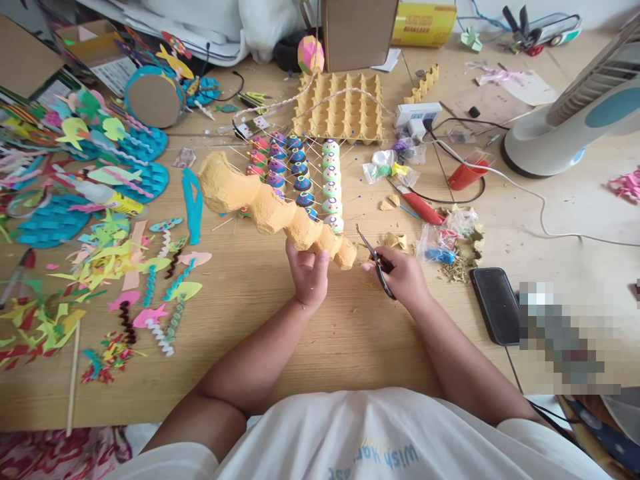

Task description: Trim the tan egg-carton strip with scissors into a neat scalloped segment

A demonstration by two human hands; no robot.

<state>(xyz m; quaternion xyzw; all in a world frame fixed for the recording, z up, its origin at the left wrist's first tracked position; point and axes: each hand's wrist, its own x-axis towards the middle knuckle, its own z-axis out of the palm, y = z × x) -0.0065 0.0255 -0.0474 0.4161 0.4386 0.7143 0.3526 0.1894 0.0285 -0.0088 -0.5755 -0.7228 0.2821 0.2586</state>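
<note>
Gripping the yellow egg-carton strip [273,212] from its near side, in the head view, the left hand [309,277] has its thumb and fingers clamped on the narrower, right part; some fingertips are hidden behind the cups. The strip is held up over the middle of the table [350,360], its wide end slanting far left, and the grip probably steadies the small end nearest the scissors [376,259]. The right hand [404,275] is closed around their handles, blades pointing far left, just beside the strip's last cup; this likely puts the tips within easy reach of its edge.

Beyond, the painted cups [332,187] stand in rows sorted by colour, perhaps to hold the sets apart. The egg tray [337,110] lies farther off, while carton scraps [395,240] sit right of the scissors, seemingly out of the hands' way.
</note>
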